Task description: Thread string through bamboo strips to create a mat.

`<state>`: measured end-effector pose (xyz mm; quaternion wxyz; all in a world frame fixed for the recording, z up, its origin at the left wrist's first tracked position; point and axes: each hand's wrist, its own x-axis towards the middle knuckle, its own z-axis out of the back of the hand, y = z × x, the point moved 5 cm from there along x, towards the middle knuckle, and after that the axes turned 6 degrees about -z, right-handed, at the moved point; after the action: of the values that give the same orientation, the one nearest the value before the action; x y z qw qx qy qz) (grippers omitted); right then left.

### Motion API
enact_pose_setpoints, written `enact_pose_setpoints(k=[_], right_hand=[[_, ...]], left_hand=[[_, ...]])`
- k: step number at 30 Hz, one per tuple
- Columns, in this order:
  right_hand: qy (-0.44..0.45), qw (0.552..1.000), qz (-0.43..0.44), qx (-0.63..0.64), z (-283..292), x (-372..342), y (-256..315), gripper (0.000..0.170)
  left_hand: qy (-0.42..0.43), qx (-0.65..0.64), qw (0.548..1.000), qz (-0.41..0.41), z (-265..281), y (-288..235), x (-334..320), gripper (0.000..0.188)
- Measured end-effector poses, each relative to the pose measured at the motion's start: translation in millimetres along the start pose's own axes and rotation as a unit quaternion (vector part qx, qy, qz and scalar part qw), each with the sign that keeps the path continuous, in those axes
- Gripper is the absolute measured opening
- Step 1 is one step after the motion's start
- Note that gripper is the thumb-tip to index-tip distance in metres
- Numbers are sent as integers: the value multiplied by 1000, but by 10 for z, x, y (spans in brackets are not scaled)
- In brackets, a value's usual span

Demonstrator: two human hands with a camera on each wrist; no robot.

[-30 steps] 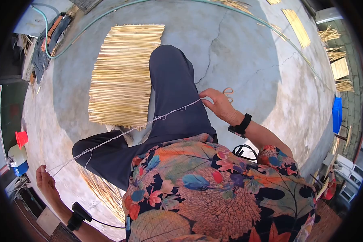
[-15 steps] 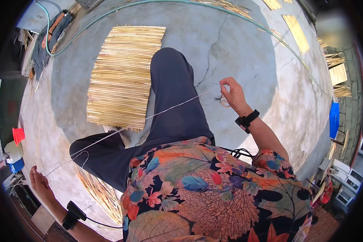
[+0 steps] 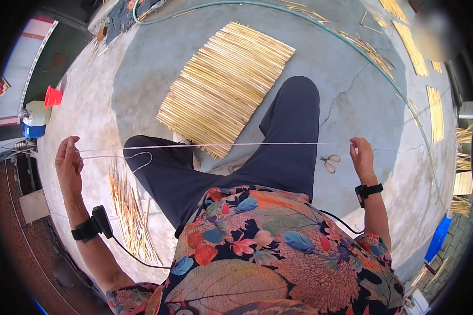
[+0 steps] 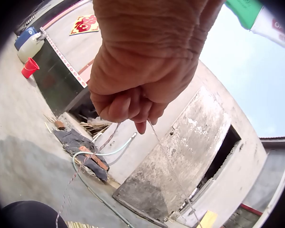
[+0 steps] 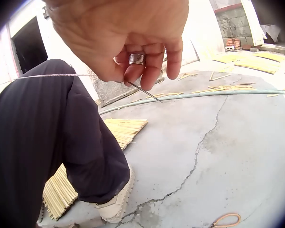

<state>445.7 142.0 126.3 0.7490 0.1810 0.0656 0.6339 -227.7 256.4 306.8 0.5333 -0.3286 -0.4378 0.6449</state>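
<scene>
A thin pale string (image 3: 215,144) runs nearly level across the lap between the two hands. The left hand (image 3: 69,165), far out to the left, grips one end with curled fingers; in the left wrist view, strands (image 4: 173,166) hang from its fingers. A loose loop of string (image 3: 144,157) lies over the left knee. The right hand (image 3: 362,159) pinches the other end at the right. In the right wrist view, a thin needle (image 5: 148,93) sticks out from the pinched fingers of the right hand (image 5: 128,42), and the string (image 5: 47,76) leads away left.
A mat of straw-coloured stalks (image 3: 226,84) lies beyond the legs. Scissors (image 3: 330,163) with orange handles rest on the floor near the right knee. Loose stalks (image 3: 131,226) lie left of the body. A green hose (image 3: 320,23) curves across the far floor.
The left hand has risen in the head view and the right hand has moved outward and lower. The string has swung from slanted to nearly level. The view has turned, shifting the mat right.
</scene>
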Motion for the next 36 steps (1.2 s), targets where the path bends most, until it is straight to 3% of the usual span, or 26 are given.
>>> enact_pose_setpoints(k=[3,5,6,7,8,10,12,18,21,23,26,30,36], right_hand=[[-19,997,43,-55,94,-12,-59,16],[10,998,-55,4,134,12,-340,14],[-11,999,-33,-7,157,23,-472,13],[-22,998,-52,5,186,47,-543,12],[-35,997,-73,14,233,68,-619,11],[-54,994,-94,32,229,136,-845,11],[-78,988,-126,38,374,166,-1027,10],[-89,985,-150,2,622,427,-878,9],[-104,988,-116,-16,664,541,-864,9],[-64,997,-49,-2,580,607,-761,8],[-15,999,-30,11,474,621,-542,8],[-4,998,28,-49,434,690,-347,10],[-41,997,-66,3,589,816,-313,10]], left_hand=[[-8,77,997,-3,-245,-224,-114,23],[-2,145,989,-27,-392,-296,-144,21],[7,176,983,-44,-449,-295,-147,20],[30,205,973,-98,-511,-317,-138,15],[28,202,974,-99,-547,-318,-156,15],[21,305,932,-198,-703,-423,-198,10],[17,307,932,-189,-768,-431,-215,11],[49,324,928,-177,-784,-244,-262,8],[43,309,935,-168,-784,-176,-314,7],[23,296,944,-144,-709,-149,-346,6],[-39,235,964,-120,-466,-50,-358,6],[-54,307,937,-156,-278,18,-350,7],[-68,298,942,-143,-256,50,-424,7]])
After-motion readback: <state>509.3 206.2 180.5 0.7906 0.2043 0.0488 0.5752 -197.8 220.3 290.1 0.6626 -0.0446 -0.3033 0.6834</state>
